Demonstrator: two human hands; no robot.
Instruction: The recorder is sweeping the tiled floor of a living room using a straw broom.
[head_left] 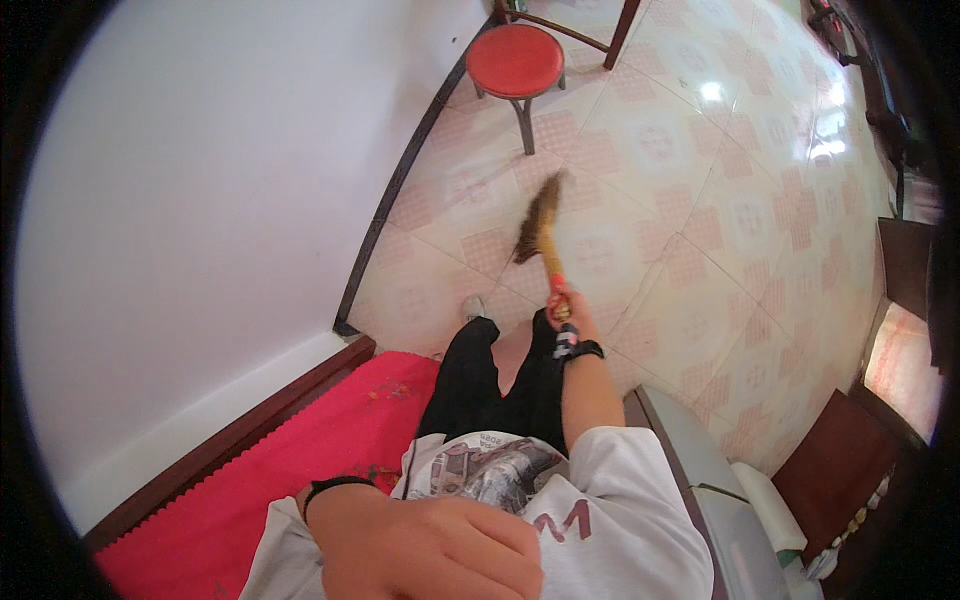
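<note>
My right hand (572,308) is wrapped round the handle of a short straw broom (541,225), out in front of my legs. The bristles, slightly blurred, point away from me, at or just above the tiled floor. A dark band circles my right wrist. Close to the camera, in front of my shirt, my left hand (430,545) is curled with its back turned up. Its palm side is hidden, so I cannot make out whether anything is in it.
Beyond the broom stands a round red stool (515,62) beside the white wall (230,160). A red cloth (330,440) covers a surface at my left. A grey cabinet (690,450) is close at my right, with a brown chair (835,470) past it.
</note>
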